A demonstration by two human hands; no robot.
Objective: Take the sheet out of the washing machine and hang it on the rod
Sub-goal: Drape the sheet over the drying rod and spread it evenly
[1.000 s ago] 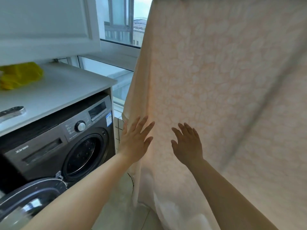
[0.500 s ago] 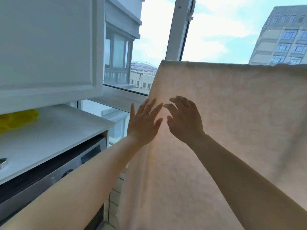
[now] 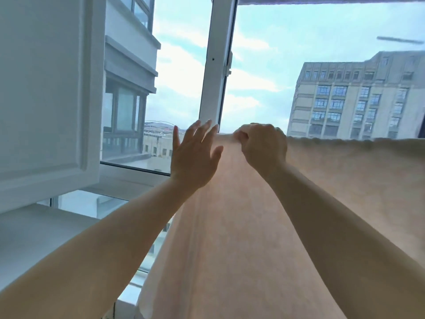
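Observation:
The pale peach sheet (image 3: pixel 241 226) hangs draped over a rod that it hides; its top fold runs level from the centre to the right edge. My right hand (image 3: pixel 262 143) is at the sheet's top left corner, fingers curled over the fold and gripping it. My left hand (image 3: pixel 194 155) is raised just left of that corner, fingers straight and spread, at the sheet's left edge and holding nothing. The washing machine is out of view.
A white wall cabinet (image 3: pixel 43 93) fills the left side, with a white countertop (image 3: pixel 34 236) below it. The white window frame post (image 3: pixel 216 61) stands behind the hands. Buildings show outside through the glass.
The view has tilted up from the washing machine to the top of the sheet. Both hands rose along the sheet; my right hand went from flat to curled over the top fold.

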